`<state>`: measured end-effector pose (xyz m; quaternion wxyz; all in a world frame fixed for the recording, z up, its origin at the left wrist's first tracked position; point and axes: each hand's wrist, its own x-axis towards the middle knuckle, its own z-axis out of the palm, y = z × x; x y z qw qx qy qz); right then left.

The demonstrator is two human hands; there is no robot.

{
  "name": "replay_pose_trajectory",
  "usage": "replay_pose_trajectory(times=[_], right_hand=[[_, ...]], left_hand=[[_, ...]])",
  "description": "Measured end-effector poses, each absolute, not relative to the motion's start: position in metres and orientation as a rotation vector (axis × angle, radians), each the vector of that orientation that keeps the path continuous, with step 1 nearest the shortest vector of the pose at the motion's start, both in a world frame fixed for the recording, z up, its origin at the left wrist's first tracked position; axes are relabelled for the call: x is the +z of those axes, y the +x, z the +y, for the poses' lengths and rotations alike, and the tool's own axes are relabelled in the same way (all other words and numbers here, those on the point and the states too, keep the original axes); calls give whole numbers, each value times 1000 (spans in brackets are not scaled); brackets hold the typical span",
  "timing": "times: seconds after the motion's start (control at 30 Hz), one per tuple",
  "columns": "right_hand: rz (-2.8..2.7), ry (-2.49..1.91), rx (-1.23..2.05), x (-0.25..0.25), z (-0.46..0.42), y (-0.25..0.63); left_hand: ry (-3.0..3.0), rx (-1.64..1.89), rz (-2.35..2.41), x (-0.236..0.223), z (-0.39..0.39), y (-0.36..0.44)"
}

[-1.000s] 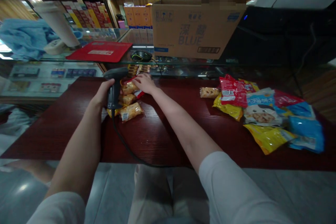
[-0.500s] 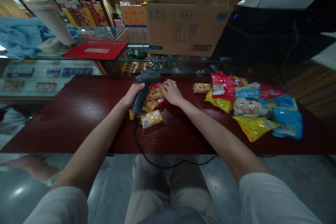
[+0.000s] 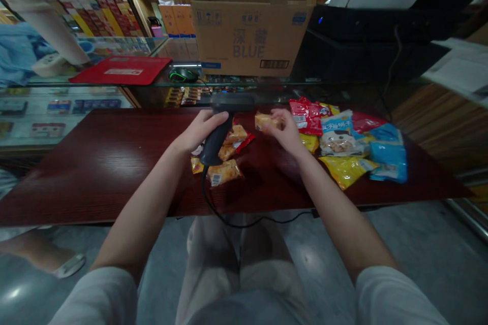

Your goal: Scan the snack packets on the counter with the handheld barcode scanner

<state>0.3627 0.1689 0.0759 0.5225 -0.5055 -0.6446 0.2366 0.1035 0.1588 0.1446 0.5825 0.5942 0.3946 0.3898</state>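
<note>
My left hand [image 3: 204, 129] is wrapped round the grip of a dark barcode scanner [image 3: 219, 134], whose head points to the right. Under and beside the scanner lies a small pile of packaged snacks, with a clear-wrapped biscuit packet [image 3: 224, 172] at the front and a red wrapper [image 3: 246, 143] at the side. Right of the pile, my right hand [image 3: 286, 131] has its fingers closed on another clear-wrapped biscuit packet [image 3: 263, 122]. Part of that packet is hidden by the fingers.
Several snack bags lie on the right of the dark red table [image 3: 107, 162], among them a blue-and-white bag [image 3: 341, 137] and a yellow bag [image 3: 346, 171]. Behind stands a cardboard box [image 3: 247, 35] on a glass counter. The scanner cable [image 3: 229, 222] hangs over the front edge.
My right hand has left the pile and moved right, closing on the separate biscuit packet. The scanner has risen slightly and shifted right in my left hand. The whole view has turned a little.
</note>
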Motion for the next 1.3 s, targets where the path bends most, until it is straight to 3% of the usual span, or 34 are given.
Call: replay_pose_trajectory(times=[0.2, 0.6, 1.03, 1.3], right_hand=[[-1119, -999, 1045, 78, 152, 401], [-1090, -1009, 1211, 84, 147, 402], [-1246, -1241, 1021, 68, 157, 409], [-1330, -1336, 657, 65, 154, 435]], left_hand=[[1236, 737, 749, 141, 144, 139], [1222, 715, 769, 117, 125, 149], [1258, 779, 768, 112, 122, 155], [1265, 719, 800, 116, 128, 143]])
